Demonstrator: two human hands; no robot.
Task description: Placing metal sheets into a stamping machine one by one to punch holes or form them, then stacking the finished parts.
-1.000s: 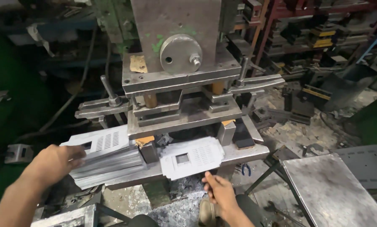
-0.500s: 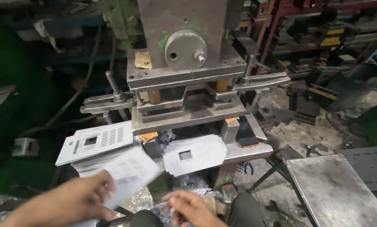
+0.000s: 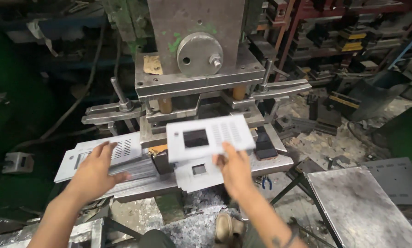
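Observation:
My right hand (image 3: 234, 169) holds a flat grey metal plate (image 3: 209, 137) with a square cut-out and rows of slots, lifted in front of the press die. Beneath it another punched plate (image 3: 192, 177) with a small square hole lies on the press bed (image 3: 279, 163). My left hand (image 3: 95, 171) rests with fingers spread on a stack of similar slotted plates (image 3: 100, 156) at the left of the bed. The heavy punch press (image 3: 199, 55) stands directly ahead.
A grey metal table top (image 3: 357, 206) stands at the lower right, with another slotted sheet (image 3: 401, 177) beyond it. Racks with dies and metal parts (image 3: 348, 36) fill the back right. Metal scrap (image 3: 192, 225) litters the floor by my shoe (image 3: 224, 227).
A plate taken from the left stack has passed from my left hand to my right and risen toward the press. My left hand has returned to the stack.

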